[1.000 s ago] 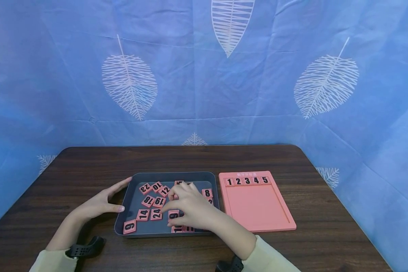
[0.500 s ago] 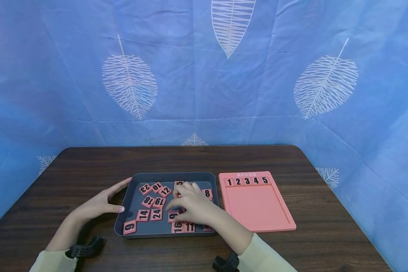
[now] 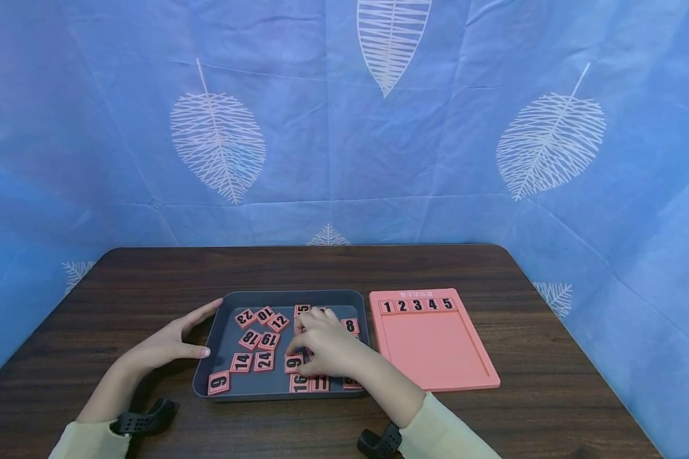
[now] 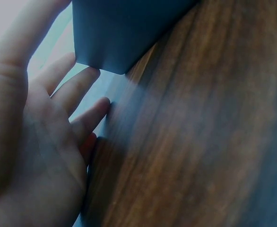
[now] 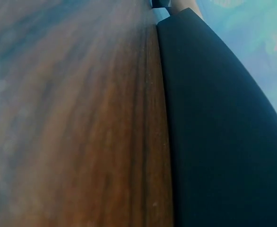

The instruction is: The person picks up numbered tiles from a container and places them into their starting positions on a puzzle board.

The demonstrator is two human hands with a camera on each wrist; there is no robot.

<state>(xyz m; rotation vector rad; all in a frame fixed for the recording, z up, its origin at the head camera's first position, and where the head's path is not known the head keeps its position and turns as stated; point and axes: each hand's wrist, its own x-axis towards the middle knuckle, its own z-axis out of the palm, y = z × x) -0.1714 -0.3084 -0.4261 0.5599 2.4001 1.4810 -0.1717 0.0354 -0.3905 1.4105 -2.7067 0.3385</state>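
My left hand (image 3: 169, 339) rests at the left end of a dark grey tray (image 3: 235, 396), thumb and fingers spread along its wall. The left wrist view shows the palm and straight fingers of this hand beside a dark corner of the tray. Over the tray's right half, my right hand (image 3: 327, 344) reaches down with bent fingers, thumb and index apart. Its thumb and index tips are right at the edges of a pink numbered tile (image 3: 293, 364). Tiles marked 16 (image 3: 300, 384) and 11 (image 3: 319, 384) lie just in front. The hand hides several other tiles.
Several loose pink tiles, including 14 (image 3: 241, 363), 24 (image 3: 264, 361) and 8 (image 3: 350, 326), lie in the tray. To its right is a pink board (image 3: 436, 350) with tiles 1 to 5 along its top row. A leaf-print blue cloth (image 3: 333, 140) hangs behind the table.
My right hand has shifted a little to the right within the tray, uncovering the 16 and 11 tiles and more of the tile by its thumb. My left hand has stayed still.
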